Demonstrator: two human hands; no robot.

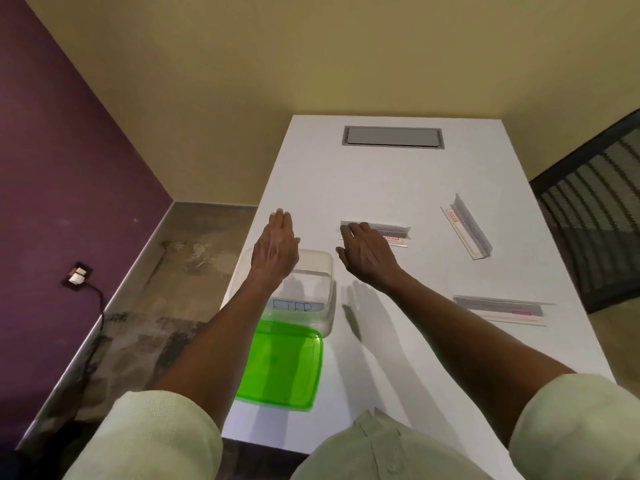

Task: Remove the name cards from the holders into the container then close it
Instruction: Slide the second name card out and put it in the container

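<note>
A clear plastic container (327, 271) stands at the table's left edge with a white name card (294, 306) lying inside it. Its green lid (280, 365) lies flat just in front of it. My left hand (275, 247) hovers over the container's far side, fingers stretched out and holding nothing. My right hand (367, 254) reaches to the left end of a clear card holder (391, 233); its fingers are spread and touch the holder. Two more clear holders lie to the right: one slanted (467, 226), one near the right edge (502, 308).
A grey cable hatch (393, 136) is set into the white table (346, 181) at the far end. A dark slatted chair (595, 216) stands beside the right edge. The floor drops off on the left, with a wall socket and cable.
</note>
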